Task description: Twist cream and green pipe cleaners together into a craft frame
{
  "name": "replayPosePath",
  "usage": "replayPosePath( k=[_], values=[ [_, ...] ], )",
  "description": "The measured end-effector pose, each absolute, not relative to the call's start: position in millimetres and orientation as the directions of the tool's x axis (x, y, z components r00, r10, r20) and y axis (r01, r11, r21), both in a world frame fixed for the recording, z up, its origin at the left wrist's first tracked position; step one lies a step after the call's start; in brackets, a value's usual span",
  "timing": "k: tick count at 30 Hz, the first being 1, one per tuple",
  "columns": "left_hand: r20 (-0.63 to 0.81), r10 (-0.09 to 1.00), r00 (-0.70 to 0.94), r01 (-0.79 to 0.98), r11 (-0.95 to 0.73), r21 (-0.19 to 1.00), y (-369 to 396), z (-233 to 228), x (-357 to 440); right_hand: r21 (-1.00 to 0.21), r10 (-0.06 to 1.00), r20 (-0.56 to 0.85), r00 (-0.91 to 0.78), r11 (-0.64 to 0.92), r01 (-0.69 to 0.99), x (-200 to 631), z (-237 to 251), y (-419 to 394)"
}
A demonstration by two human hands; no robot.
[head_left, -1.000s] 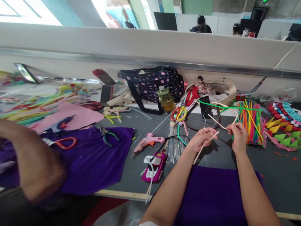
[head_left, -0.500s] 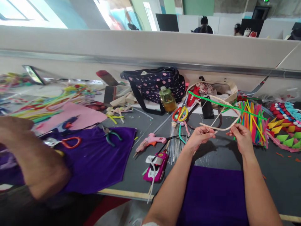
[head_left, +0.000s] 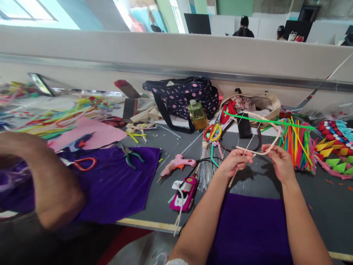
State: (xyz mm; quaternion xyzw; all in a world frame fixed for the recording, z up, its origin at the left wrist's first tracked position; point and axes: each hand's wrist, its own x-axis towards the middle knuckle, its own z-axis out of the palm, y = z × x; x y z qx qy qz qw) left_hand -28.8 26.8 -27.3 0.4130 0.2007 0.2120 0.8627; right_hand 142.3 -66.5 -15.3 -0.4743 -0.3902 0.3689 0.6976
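My left hand (head_left: 237,162) is closed on a cream pipe cleaner (head_left: 278,138) bent into a large open loop. A tail of cream strand hangs below the left fingers, and a thin straight strand rises from them through the loop. My right hand (head_left: 280,162) pinches the loop's lower right bend. Across the top of the loop runs a bright green pipe cleaner (head_left: 270,120); whether it is fastened there I cannot tell. Both hands are raised above the dark grey table (head_left: 320,206), behind a purple cloth (head_left: 253,228).
Left of my arms lie a pink glue gun (head_left: 179,163), a magenta device (head_left: 184,195) and scissors (head_left: 212,132). A bottle (head_left: 198,116) stands by a dotted bag (head_left: 182,97). Colourful pipe cleaners (head_left: 298,145) lie right. Another person's arm (head_left: 52,180) is at far left, beside pliers (head_left: 129,156).
My right hand has shifted left, nearer the left hand, and its fingers have moved along the loop. The cream tail below my left hand shows more clearly. The other person's arm has moved slightly.
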Motion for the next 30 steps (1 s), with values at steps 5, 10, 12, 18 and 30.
replayPosePath(
  k=[5, 10, 12, 18, 30],
  values=[
    [-0.185, 0.488, 0.853, -0.185, 0.614, 0.767, 28, -27, -30, -0.916, 0.917, 0.178, 0.357, 0.287, -0.281, 139, -10, -70],
    [-0.185, 0.467, 0.865, -0.186, 0.64, 0.745, 29, -30, -29, -0.934, 0.893, 0.23, 0.387, 0.314, -0.171, 136, -10, -70],
    [-0.187, 0.46, 0.868, -0.186, 0.65, 0.736, 29, -31, -28, -0.938, 0.875, 0.243, 0.418, 0.322, -0.128, 137, -11, -69],
    [-0.175, 0.481, 0.859, -0.208, 0.641, 0.739, 30, -31, -30, -0.951, 0.898, 0.214, 0.384, 0.282, -0.128, 136, -9, -70],
    [-0.146, 0.617, 0.773, -0.177, 0.432, 0.884, 28, -27, -29, -0.957, 0.899, 0.067, 0.433, 0.181, -0.226, 147, -6, -72]
  ],
)
